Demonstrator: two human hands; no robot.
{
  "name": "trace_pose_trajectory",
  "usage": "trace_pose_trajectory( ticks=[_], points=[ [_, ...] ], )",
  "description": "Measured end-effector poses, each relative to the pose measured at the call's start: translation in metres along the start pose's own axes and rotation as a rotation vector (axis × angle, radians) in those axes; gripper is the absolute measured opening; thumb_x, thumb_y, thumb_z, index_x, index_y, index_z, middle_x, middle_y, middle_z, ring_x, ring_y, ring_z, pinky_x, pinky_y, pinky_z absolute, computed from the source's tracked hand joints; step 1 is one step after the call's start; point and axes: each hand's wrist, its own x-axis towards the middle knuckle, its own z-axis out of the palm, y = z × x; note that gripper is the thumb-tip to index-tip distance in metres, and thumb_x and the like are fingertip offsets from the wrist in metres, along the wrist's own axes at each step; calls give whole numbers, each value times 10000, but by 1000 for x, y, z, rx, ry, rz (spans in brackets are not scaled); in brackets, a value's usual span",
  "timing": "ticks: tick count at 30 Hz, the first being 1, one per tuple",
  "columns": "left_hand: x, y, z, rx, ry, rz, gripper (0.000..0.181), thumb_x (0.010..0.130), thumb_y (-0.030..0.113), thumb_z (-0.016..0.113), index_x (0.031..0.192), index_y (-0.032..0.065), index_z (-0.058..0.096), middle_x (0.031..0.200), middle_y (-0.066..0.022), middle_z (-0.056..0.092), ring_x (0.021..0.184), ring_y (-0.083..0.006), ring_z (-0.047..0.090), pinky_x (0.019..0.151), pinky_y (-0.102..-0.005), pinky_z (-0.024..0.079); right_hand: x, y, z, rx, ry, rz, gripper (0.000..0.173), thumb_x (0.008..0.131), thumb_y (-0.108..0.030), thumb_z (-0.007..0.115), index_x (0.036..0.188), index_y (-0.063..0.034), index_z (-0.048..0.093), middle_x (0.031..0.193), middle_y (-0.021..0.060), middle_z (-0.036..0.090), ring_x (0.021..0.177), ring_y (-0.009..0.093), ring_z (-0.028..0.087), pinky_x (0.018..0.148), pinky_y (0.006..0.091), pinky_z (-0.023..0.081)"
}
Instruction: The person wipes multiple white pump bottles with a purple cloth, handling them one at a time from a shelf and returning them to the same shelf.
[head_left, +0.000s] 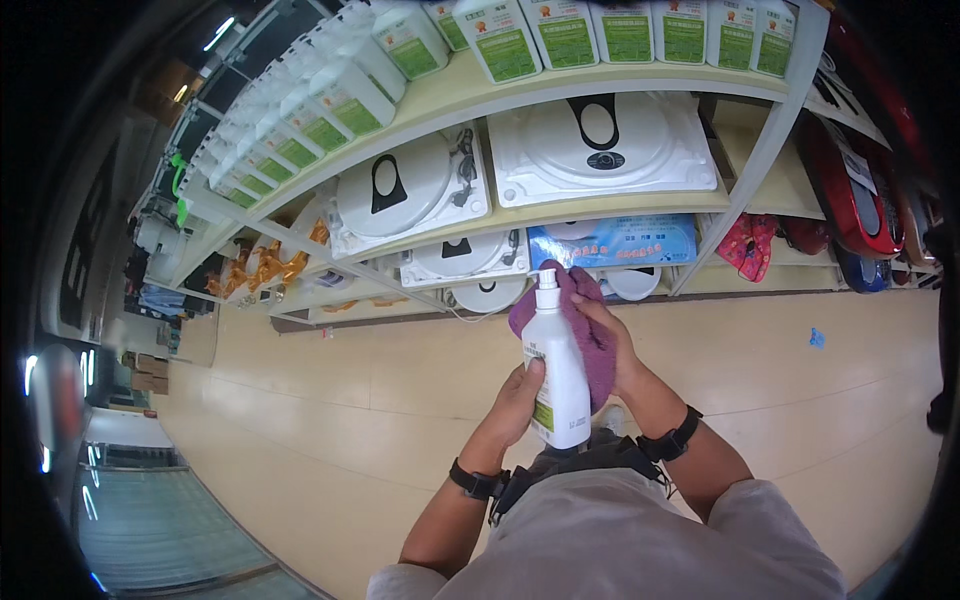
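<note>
A white plastic pump bottle (566, 375) with a green-and-white label stands nearly upright in front of my body. My left hand (517, 401) is closed around its lower left side, the thumb lying across the label. Behind the bottle, my right hand (611, 337) grips a purple cloth (600, 367) that spreads behind the pump head and along the bottle's right side. Part of the cloth is hidden by the bottle. Whether the cloth presses against the bottle's back cannot be seen.
A metal shelf rack (450, 217) spans the front. Several matching bottles (555, 34) line its top board. Below lie white appliances with black handles (600, 150) and a blue box (630, 238). Golden figurines (274, 262) sit at left. A blue scrap (817, 338) lies on the floor.
</note>
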Motion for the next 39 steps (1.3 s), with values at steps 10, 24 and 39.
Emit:
trace_pose_trajectory(
  ticks=[10,24,39],
  points=[
    [25,33,0,271,306,388,582,1095,478,386,1386,-13,499,1261,-113,630,1139,-173,591,970,-331,494,-22,35,21,-1033,53,-632,692,988,-319,639,1496,33,329,1382,243,533,1281,350,570,1055,413,445],
    [-6,99,-66,-294,111,330,599,1084,495,408,1393,-12,497,1318,-111,600,1184,-190,571,1039,-352,447,19,106,48,-1098,151,-704,612,994,-419,634,1365,47,492,1180,197,672,1092,265,656,963,374,495],
    [-57,90,-222,-244,-271,232,732,1050,567,433,1524,17,342,1463,-109,499,1316,-207,515,1118,-375,411,64,194,224,-1475,408,-896,687,1004,-423,563,1374,139,429,1358,371,488,1204,501,538,1020,489,445]
  ],
)
